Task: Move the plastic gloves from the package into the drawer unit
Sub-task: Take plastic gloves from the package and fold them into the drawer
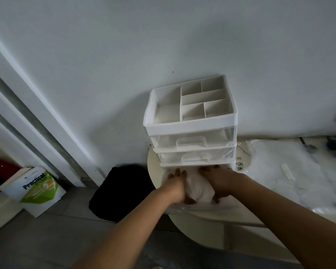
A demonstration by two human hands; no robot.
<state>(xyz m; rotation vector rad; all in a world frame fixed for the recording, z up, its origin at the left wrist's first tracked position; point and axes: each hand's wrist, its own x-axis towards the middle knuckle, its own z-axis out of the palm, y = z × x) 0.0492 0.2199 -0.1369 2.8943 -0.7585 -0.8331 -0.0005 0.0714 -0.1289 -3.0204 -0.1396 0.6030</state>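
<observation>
Both hands are on the gloves at the bottom drawer.

- Drawer unit (190, 127): white frame, clear drawers, stands on the round cream bench (192, 218) against the wall. Divided open tray on top. The top drawer (190, 141) and middle drawer (194, 157) are shut. The bottom drawer (198, 207) is pulled out toward the person.
- Plastic gloves (199, 188): a white crumpled wad sitting in the open bottom drawer, between the two hands.
- Left hand (176, 188): on the wad's left side, fingers pointing toward the unit and lying along the wad. The grip wraps it, with the thumb tucked round its near edge.
- Right hand (219, 181): on top and right of the wad, with the grip curled over it. Its fingertips show at the near right edge. Its other fingers reach under the unit's lower front lip, where I can't tell how they lie.
- Clear plastic package (279, 167): flat on the bench to the right of the unit, touching or just beside its base; I can't tell which. Printed symbols on its left edge. Contents blurred.
- Floor, left of the bench: black bag (122, 191). Further left, a white-and-green book (37, 187) marked "Practical" leans tilted.
</observation>
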